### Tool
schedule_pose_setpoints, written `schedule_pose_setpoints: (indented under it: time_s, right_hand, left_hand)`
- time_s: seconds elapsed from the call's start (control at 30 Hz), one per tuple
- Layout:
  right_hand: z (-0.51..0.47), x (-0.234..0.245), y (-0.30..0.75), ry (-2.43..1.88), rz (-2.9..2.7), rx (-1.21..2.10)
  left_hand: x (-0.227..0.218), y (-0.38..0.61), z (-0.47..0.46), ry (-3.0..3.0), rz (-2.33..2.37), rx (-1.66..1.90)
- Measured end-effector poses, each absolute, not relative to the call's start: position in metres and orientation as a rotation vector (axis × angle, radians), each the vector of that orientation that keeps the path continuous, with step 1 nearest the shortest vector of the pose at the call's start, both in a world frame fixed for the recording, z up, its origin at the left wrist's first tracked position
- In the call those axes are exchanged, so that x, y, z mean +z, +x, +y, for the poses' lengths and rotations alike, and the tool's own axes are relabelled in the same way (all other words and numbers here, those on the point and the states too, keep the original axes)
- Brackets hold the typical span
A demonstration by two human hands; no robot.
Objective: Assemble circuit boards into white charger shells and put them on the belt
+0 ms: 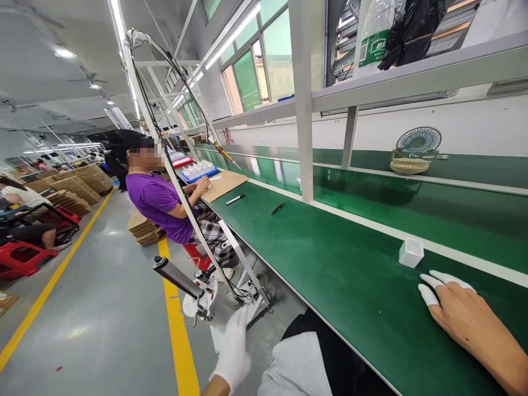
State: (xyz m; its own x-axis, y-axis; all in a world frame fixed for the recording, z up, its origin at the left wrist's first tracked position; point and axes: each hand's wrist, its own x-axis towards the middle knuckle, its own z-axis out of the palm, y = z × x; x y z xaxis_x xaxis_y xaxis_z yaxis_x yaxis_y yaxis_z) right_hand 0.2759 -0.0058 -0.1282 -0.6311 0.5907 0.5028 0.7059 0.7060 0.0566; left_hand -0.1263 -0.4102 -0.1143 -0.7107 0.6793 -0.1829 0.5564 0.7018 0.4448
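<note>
My right hand [464, 313] rests on the green bench top [330, 258], with white covers on its fingertips. Its fingers are stretched out and hold nothing. Just beyond them stands a small white box [411, 253], apart from the fingertips. My left hand [234, 352], in a white glove, hangs off the bench's near edge over the floor. Motion blur smears its fingers, so their state and anything in them cannot be made out.
A marker [235, 199] and a black pen [278, 208] lie farther along the bench. A co-worker in purple [154, 201] sits beside a cardboard sheet [225, 185]. A metal stand with a cylinder [179, 278] is on the left. A small fan [418, 142] stands behind.
</note>
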Motion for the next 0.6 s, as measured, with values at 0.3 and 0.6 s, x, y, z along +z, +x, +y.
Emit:
schedule_pose_setpoints:
  time_s: [0.3, 0.6]
  right_hand:
    - [-0.022, -0.102, 0.257, -1.12, -2.47, -0.47]
    - [-0.033, -0.08, 0.232, -1.24, -2.407, -0.469]
  left_hand:
    - [-0.012, -0.098, -0.291, 1.468, 1.991, 1.09]
    - [-0.009, -0.028, -0.064, 1.799, 1.431, 0.856]
